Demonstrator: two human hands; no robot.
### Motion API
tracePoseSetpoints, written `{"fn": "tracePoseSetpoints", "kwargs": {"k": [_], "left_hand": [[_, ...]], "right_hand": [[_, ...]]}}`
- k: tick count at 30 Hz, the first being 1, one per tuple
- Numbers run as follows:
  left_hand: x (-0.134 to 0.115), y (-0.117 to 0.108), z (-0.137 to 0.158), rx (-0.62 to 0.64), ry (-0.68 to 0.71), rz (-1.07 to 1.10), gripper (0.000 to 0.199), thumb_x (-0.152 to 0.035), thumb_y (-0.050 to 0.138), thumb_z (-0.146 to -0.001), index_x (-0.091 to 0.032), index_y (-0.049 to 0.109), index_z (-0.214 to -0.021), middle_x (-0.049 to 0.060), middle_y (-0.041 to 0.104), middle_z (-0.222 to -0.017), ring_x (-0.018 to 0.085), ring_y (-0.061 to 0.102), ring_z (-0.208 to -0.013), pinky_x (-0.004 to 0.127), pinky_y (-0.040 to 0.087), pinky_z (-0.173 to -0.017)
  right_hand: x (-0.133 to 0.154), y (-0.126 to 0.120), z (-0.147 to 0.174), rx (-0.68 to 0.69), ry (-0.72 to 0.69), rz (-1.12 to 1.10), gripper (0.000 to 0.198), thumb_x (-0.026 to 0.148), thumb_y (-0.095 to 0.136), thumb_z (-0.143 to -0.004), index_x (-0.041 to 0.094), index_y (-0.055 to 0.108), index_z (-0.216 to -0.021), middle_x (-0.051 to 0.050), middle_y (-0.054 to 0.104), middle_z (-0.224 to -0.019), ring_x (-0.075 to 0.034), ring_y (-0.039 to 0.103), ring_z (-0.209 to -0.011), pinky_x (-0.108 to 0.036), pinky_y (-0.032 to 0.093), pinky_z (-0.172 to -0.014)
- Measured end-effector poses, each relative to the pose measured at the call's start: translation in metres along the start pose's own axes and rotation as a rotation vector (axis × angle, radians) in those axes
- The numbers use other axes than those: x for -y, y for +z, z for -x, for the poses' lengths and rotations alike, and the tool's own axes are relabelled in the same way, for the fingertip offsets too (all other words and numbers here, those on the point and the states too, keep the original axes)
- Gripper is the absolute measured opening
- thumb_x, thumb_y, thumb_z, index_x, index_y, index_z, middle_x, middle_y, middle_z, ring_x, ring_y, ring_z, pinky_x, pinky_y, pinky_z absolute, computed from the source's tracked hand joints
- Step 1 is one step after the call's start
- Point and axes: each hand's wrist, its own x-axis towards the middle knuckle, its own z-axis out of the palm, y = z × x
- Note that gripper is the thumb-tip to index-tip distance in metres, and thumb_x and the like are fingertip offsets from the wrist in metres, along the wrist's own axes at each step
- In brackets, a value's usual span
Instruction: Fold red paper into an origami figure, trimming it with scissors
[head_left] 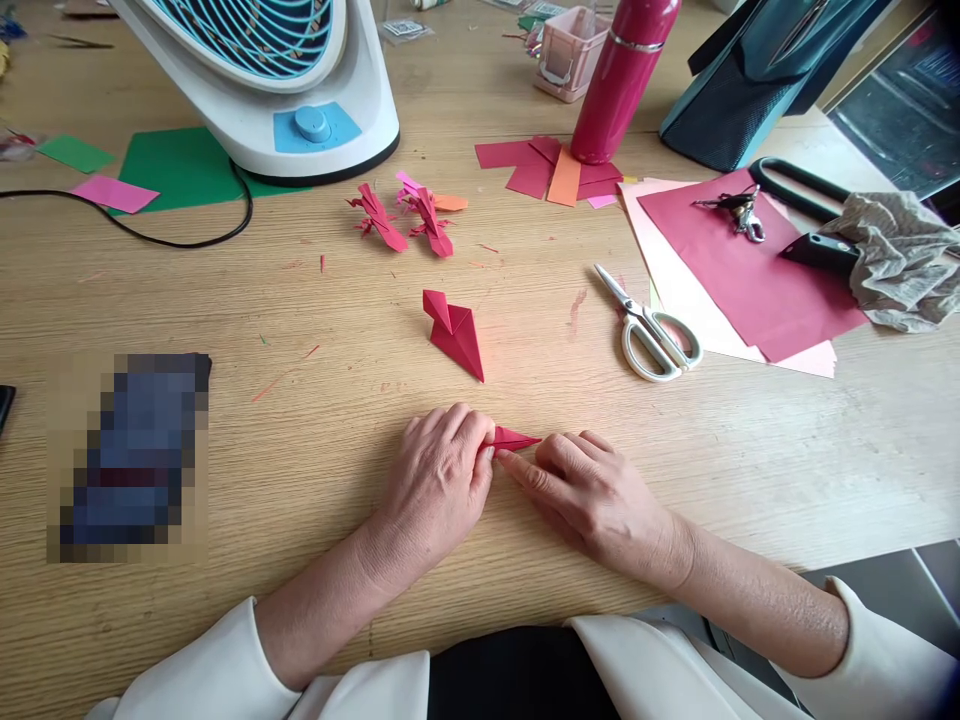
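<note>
A small folded piece of red paper (514, 439) lies low over the table between my two hands, its pointed end toward the right. My left hand (444, 462) is closed on its left end, thumb and bent fingers covering that part. With its index finger stretched along the lower edge, my right hand (592, 490) touches the paper near the tip; its other fingers are curled. Just beyond my hands rests another folded red paper piece (459, 335). Farther back stand two finished-looking red origami figures (381, 218) with thin folded limbs.
White-handled scissors (660, 345) lie right of centre. Red and pink sheets (750, 270) sit under keys (742, 215) at the right. A red bottle (622, 80), paper strips (532, 180) and a white fan (315, 130) with its cord stand behind. A blurred dark object (139, 450) is at left.
</note>
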Motion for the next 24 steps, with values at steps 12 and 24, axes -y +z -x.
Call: {"fn": "tracePoseSetpoints", "kwargs": {"k": [12, 24], "left_hand": [[0.001, 0.0, 0.001, 0.025, -0.015, -0.004, 0.01, -0.015, 0.045, -0.094, -0.021, 0.05, -0.087, 0.005, 0.06, -0.09, 0.023, 0.054, -0.084, 0.036, 0.04, -0.074], [0.001, -0.001, 0.0, 0.03, -0.02, 0.034, 0.012, -0.014, 0.043, -0.093, -0.021, 0.05, -0.087, 0.005, 0.059, -0.091, 0.023, 0.054, -0.084, 0.036, 0.039, -0.075]], "right_hand": [[0.008, 0.009, -0.001, -0.028, 0.011, 0.139, 0.028, 0.018, 0.05, -0.1, 0.01, 0.062, -0.124, -0.005, 0.058, -0.083, -0.017, 0.047, -0.069, -0.033, 0.037, -0.061], [0.004, 0.005, 0.012, -0.073, 0.07, 0.209, 0.026, 0.013, 0.052, -0.098, 0.004, 0.063, -0.12, -0.004, 0.058, -0.076, -0.016, 0.048, -0.065, -0.032, 0.038, -0.059]]}}
